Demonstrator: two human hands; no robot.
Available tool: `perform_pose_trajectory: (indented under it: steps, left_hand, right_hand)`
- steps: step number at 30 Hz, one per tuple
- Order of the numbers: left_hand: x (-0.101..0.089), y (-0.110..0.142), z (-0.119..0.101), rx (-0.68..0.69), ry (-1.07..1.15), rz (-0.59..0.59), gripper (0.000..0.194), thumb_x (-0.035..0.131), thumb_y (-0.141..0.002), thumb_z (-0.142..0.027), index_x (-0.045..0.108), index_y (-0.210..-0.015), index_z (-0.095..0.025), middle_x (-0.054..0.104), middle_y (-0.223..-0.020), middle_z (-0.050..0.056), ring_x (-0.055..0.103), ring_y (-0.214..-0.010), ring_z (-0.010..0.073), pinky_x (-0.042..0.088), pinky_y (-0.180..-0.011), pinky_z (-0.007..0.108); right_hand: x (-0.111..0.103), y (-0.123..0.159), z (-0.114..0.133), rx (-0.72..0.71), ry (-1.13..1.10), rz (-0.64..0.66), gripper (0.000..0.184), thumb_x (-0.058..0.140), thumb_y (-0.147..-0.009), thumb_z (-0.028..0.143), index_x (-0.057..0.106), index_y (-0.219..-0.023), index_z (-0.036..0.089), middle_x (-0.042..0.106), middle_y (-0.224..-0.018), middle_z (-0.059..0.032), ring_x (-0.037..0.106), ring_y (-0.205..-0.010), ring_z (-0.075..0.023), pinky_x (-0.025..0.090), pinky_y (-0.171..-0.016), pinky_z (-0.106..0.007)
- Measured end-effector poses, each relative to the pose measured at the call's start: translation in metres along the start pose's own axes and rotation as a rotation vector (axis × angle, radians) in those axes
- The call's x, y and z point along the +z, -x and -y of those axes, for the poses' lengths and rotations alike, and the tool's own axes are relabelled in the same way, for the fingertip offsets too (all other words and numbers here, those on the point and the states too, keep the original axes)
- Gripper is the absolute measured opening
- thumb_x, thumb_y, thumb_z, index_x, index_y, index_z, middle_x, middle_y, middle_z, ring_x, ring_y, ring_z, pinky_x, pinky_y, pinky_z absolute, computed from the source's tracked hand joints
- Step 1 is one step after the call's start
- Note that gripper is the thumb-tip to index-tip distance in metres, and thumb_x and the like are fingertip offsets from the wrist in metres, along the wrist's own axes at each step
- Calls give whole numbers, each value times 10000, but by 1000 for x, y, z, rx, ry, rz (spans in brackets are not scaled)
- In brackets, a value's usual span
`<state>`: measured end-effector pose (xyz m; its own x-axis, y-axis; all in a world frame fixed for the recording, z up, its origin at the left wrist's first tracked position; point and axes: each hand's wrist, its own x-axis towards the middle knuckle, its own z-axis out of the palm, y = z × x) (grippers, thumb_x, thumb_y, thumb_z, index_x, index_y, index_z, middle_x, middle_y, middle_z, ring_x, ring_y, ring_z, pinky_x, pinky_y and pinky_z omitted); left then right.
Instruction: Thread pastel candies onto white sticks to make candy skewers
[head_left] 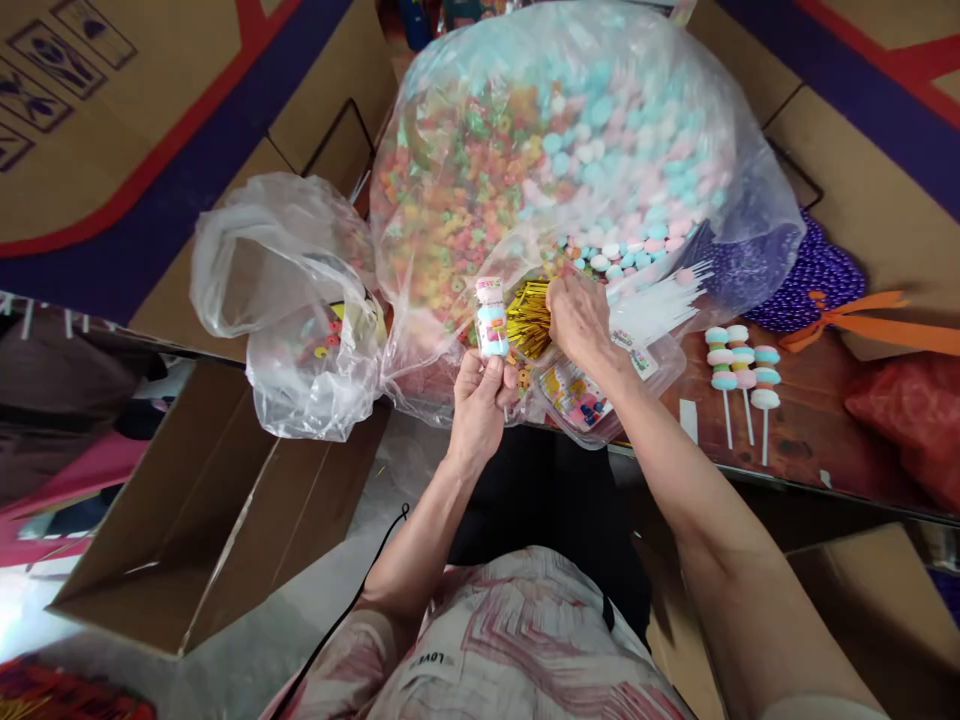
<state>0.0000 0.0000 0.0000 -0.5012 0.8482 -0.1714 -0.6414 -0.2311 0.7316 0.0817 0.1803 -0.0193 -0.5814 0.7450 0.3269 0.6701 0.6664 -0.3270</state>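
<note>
A: Clear plastic, a small packet [492, 318] of pale blue and pink candy, stands upright in the left hand [480, 395], pinched at its lower end.

B: And the right hand [579, 318], at three o'clock from it?

A: Curled knuckles-up over the gold twist ties [528, 318]; whether it grips one cannot be told.

B: The risk?

A: The open packet could tip and spill. Behind, at twelve o'clock, the big candy bag [555, 150] bulges and may slump onto the ties.

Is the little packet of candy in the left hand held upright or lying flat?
Upright. The left hand pinches the candy packet at its bottom end, and its pink top points up toward the big clear bag.
</note>
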Motion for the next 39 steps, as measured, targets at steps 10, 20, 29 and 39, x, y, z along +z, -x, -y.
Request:
perform_pose_trajectory:
  steps: [10, 20, 29, 39]
  left_hand:
    - [9, -8, 0, -10, -3, -48, 454, 934, -764, -471, 594, -717, -173, 605, -697, -29, 288, -492, 22, 269, -460, 177]
    - [22, 8, 24, 37, -184, -13, 249, 756, -856, -276, 529, -953, -245, 538, -664, -85, 448, -555, 69, 346, -541, 173]
    - [31, 28, 40, -4, -249, 153, 240, 797, -876, -383, 621, -900, -222, 596, -806, -41, 544, -702, 82, 457, -655, 182]
    - [52, 30, 23, -331, -32, 197, 405, 879, -846, -335, 536, -708, -170, 519, -584, -64, 265, -430, 4, 244, -425, 121]
  right_hand:
    - [-27, 16, 15, 51, -510, -241, 212, 477, -1084, 353, 584, -934, 247, 638, -841, -30, 610, -808, -217, 507, -805, -359]
    - [-56, 113, 63, 254, -916, -167, 105, 670, -905, 268, 674, -815, 216, 685, -732, 14, 584, -642, -134, 480, -614, -262]
    - [-61, 138, 59, 476, -857, -347, 207, 717, -886, 373, 645, -765, 221, 632, -640, 22, 518, -539, -125, 432, -515, -263]
    - [-68, 159, 52, 414, -917, -278, 211, 602, -1005, 401, 522, -879, 251, 592, -791, 9, 540, -687, -155, 470, -646, -302]
